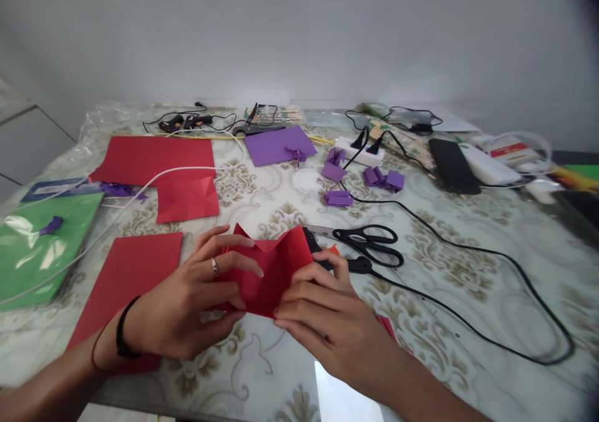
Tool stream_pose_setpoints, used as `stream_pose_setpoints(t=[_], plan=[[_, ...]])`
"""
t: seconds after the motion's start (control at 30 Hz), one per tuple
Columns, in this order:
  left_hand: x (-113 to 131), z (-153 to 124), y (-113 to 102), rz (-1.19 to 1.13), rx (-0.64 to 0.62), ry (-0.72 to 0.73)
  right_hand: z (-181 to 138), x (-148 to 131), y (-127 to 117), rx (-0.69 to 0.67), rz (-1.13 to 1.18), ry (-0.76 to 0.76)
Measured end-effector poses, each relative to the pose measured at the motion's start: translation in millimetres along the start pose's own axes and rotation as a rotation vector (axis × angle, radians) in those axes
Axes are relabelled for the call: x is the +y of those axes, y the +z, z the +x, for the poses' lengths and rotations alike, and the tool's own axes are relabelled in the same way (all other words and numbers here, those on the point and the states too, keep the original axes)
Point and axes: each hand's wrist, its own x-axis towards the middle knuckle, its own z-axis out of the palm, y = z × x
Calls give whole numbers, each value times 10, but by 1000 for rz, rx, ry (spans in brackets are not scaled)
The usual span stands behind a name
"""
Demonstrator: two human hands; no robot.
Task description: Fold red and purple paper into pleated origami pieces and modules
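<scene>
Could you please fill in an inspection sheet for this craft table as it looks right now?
Surface: table under a patterned, glossy cover.
Job's things: folded red paper pinched by left hand and right hand.
Clutter: red sheets, green sheet, purple sheet, folded purple pieces, scissors, black phone-like slab.
Grip: both hands closed on the red paper; ring and dark wristband on the left.
Cables: black cable looping right; white cable over the red sheets; power strip.
Surroundings: plain pale wall.
</scene>
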Motion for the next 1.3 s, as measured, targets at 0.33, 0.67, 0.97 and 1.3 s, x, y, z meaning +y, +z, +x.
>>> stream_pose_setpoints(t=[0.33, 0.67, 0.97, 1.3], plan=[[129, 343, -228, 127, -180, -167, -52, 20, 136, 115, -18, -84], [106, 960, -181, 602, -481, -346, -102, 53, 235, 148, -41, -152], [-182, 1146, -194, 638, -548, -383, -104, 48, 194, 125, -40, -173], [-231, 1092, -246, 604, -490, -415, -97, 66, 198, 132, -9, -174]])
